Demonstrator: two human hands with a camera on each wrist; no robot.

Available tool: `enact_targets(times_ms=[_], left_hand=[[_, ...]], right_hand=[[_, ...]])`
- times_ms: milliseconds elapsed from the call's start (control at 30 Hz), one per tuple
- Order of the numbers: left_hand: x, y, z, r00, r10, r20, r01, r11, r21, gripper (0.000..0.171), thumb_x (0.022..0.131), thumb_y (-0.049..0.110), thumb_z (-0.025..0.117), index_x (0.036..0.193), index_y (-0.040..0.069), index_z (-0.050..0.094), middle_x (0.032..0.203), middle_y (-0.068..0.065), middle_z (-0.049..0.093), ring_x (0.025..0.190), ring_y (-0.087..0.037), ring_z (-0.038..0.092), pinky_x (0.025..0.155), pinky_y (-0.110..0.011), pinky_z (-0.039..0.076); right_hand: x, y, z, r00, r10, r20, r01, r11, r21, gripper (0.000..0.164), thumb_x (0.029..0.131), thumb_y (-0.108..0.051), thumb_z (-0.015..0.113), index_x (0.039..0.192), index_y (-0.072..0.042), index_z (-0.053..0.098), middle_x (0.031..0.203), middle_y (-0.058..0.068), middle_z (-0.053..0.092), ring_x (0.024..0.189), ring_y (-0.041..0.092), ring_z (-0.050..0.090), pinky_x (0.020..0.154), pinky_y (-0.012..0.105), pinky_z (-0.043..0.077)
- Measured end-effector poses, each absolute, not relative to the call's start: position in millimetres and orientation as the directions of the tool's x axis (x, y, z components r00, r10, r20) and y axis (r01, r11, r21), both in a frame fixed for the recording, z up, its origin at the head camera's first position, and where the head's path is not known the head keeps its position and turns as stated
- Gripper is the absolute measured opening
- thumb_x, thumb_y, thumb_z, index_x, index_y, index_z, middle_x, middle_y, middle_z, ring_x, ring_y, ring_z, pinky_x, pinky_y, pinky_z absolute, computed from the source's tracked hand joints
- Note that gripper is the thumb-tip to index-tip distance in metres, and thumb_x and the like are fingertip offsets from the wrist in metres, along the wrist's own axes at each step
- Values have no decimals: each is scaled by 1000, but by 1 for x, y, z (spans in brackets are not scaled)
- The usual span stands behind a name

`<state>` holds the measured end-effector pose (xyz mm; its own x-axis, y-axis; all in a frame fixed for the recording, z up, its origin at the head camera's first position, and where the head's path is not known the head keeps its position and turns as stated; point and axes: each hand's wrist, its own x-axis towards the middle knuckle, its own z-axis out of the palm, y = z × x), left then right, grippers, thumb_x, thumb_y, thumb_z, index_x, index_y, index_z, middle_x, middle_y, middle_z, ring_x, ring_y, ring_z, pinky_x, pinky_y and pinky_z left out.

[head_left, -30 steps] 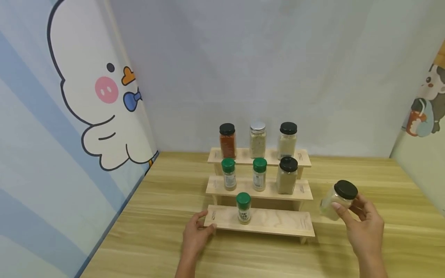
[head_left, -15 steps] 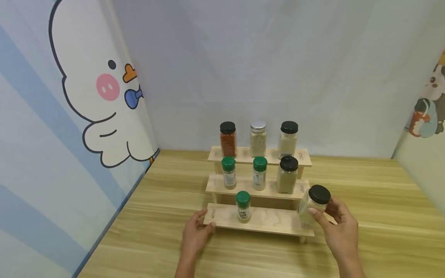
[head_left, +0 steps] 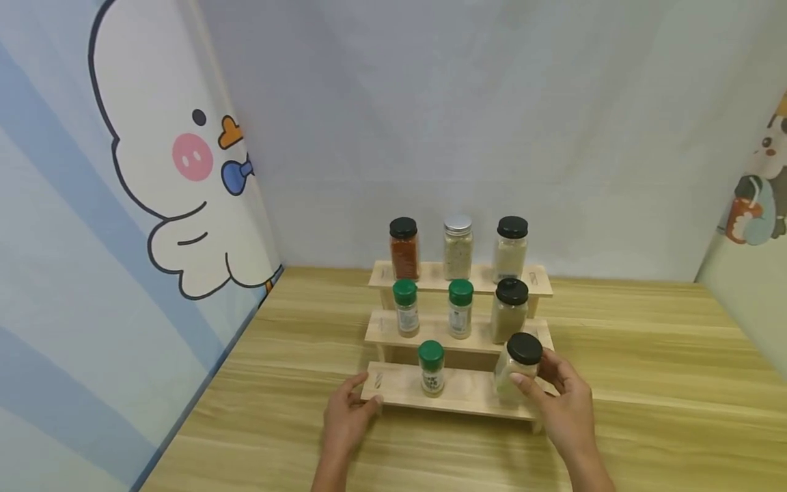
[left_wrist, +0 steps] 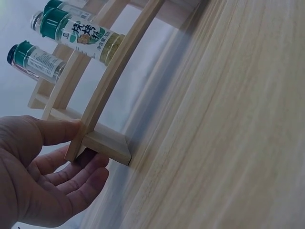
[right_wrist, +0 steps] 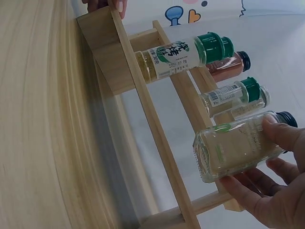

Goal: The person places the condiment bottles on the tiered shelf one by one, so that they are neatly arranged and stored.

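My right hand [head_left: 568, 413] holds a square glass spice jar [head_left: 507, 374] with a black lid and pale powder, thumb on one side and fingers on the other. The jar leans slightly over the right part of the lowest step; in the right wrist view its base [right_wrist: 202, 160] shows a gap from the board. My left hand [head_left: 347, 413] grips the left end of the three-step wooden rack [head_left: 467, 396], pinching the lowest board's end [left_wrist: 76, 143]. A green-capped spice bottle [head_left: 432, 372] stands upright left of the jar on that step.
On the middle step stand two green-capped bottles [head_left: 406, 309] and a black-lidded jar [head_left: 509, 316]. The top step bears a red spice jar [head_left: 404, 254], a silver-lidded jar [head_left: 458, 253] and a pale jar [head_left: 509, 254]. A wood-grain table [head_left: 664, 355] lies beneath, a curtain [head_left: 492, 123] behind.
My right hand has carried the jar leftward from beside the rack to over the right part of the lowest step. The left hand has stayed on the rack's end.
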<state>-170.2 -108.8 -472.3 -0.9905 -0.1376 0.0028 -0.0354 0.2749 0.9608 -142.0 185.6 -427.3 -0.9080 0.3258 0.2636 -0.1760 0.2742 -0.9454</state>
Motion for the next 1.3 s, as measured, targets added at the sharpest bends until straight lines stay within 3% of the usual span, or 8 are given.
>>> enact_targets(times_ms=[400, 733, 867, 967, 1167, 1300], left_hand=[[-168, -108, -472, -991, -134, 2, -36, 279, 960, 54, 79, 7, 72, 128, -2, 50, 91, -16, 65, 80, -25, 62, 65, -36, 50], [-170, -106, -472, -989, -148, -19, -61, 285, 957, 53, 79, 5, 71, 128, -1, 51, 90, -14, 65, 81, -24, 61, 65, -35, 50], [-170, -106, -471, -990, -140, -11, -50, 279, 959, 53, 80, 5, 71, 128, -2, 50, 91, -16, 64, 82, -26, 61, 66, -37, 50], [-169, -107, -471, -990, -137, -11, -50, 284, 958, 53, 80, 5, 71, 129, -2, 50, 91, -15, 65, 82, -25, 61, 65, -36, 50], [-169, -107, -471, -988, -152, -21, -67, 300, 951, 53, 80, 8, 72, 128, 1, 51, 94, -15, 64, 83, -25, 61, 66, -37, 50], [-169, -106, -471, -988, -152, -24, -68, 296, 953, 53, 80, 8, 71, 129, 1, 51, 98, -19, 63, 85, -27, 62, 67, -38, 50]], right_hand=[[-148, 164, -439, -918, 248, 308, -235, 285, -929, 49, 77, -10, 76, 122, -1, 57, 109, 13, 62, 95, 7, 54, 74, 26, 50], [-151, 152, -447, -912, 263, 315, -236, 292, -927, 52, 75, -7, 78, 122, 1, 57, 108, 15, 60, 99, 24, 56, 76, 32, 51], [-150, 148, -449, -888, 288, 359, -271, 304, -913, 52, 72, -4, 79, 120, 1, 58, 106, 15, 62, 98, 28, 59, 72, 28, 52], [-148, 145, -451, -858, 324, 398, -301, 311, -902, 51, 70, -2, 80, 117, 0, 61, 104, 15, 65, 95, 23, 61, 68, 25, 52], [-147, 143, -453, -821, 367, 438, -336, 309, -890, 49, 68, -2, 81, 114, -2, 64, 104, 14, 66, 91, 2, 59, 66, 20, 51], [-147, 144, -453, -829, 365, 423, -320, 309, -895, 49, 69, -4, 81, 115, -3, 64, 105, 15, 65, 93, 7, 60, 66, 19, 50]])
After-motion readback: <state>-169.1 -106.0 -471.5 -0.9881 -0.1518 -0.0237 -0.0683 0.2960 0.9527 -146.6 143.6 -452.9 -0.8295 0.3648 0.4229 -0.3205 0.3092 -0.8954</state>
